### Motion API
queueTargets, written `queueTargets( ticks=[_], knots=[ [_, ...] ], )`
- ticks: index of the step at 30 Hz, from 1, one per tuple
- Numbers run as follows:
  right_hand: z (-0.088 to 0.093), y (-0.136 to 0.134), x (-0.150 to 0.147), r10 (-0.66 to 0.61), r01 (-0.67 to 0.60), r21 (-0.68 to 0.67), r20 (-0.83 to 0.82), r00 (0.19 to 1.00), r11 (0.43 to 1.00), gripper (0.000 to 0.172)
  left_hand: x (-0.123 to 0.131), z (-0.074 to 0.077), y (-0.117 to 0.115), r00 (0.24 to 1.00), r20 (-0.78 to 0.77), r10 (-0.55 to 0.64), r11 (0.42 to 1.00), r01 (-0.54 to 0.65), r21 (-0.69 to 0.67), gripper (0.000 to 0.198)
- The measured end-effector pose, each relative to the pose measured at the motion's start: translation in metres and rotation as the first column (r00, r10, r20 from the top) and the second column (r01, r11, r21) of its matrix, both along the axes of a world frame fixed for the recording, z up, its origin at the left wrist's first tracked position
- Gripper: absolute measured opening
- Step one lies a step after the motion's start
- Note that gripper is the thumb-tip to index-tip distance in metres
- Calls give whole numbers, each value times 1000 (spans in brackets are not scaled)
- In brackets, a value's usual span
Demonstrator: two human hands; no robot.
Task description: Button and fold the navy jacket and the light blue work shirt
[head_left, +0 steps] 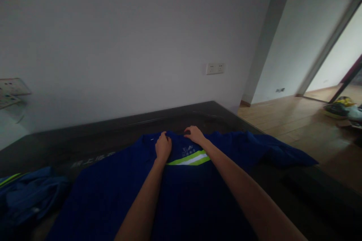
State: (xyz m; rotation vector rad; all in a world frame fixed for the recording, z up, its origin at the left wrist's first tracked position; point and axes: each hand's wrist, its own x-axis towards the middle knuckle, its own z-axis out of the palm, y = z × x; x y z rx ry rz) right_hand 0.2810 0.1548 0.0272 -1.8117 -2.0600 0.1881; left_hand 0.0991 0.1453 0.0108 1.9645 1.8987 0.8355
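- blue garment (107,188): spread flat and wide on the dark worktop (113,131), near the person, with its far edge towards the wall; one sleeve trails off to the right.
- left hand (163,147): closed into a loose fist at the far edge of the cloth, the fingers drawn together and apparently pinching a fold of fabric.
- right hand (194,134): just beside the left, fingers bent down onto the same far edge; whether it grips the cloth or only presses on it cannot be told in the dim light.
- reflective stripe (189,159): yellow-green and white band lying between the two wrists, under a small printed mark.
- handling, as judged: light, soft and limp, with no stiffness of its own; it will sag and crease wherever it is unsupported, and probably slides easily on the smooth worktop. not fragile.
- where to hold, as judged: the sewn edges, namely collar, shoulder seams and hem, taken at two well-separated points so that the cloth hangs even.
- second blue garment (28,192): bunched at the left end of the worktop, apart from the first.
- surroundings: wall socket (215,68) on the pale wall, wooden floor (283,120) and shoes (342,107) to the right.
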Motion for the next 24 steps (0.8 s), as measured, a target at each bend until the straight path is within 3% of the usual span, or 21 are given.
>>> queueTargets(
  ticks=[6,16,24],
  knots=[
    [-21,11,-3,-31,31,-8,-49,998,999,19,0,-5,2,999,41,-32,996,35,-77,35],
    [-24,11,-7,-75,78,44,-76,994,996,25,-2,-12,2,989,137,-52,999,53,-5,40],
    [-27,26,-10,96,-82,84,-184,978,993,16,-2,-11,6,936,340,-84,996,84,16,51]
  ],
)
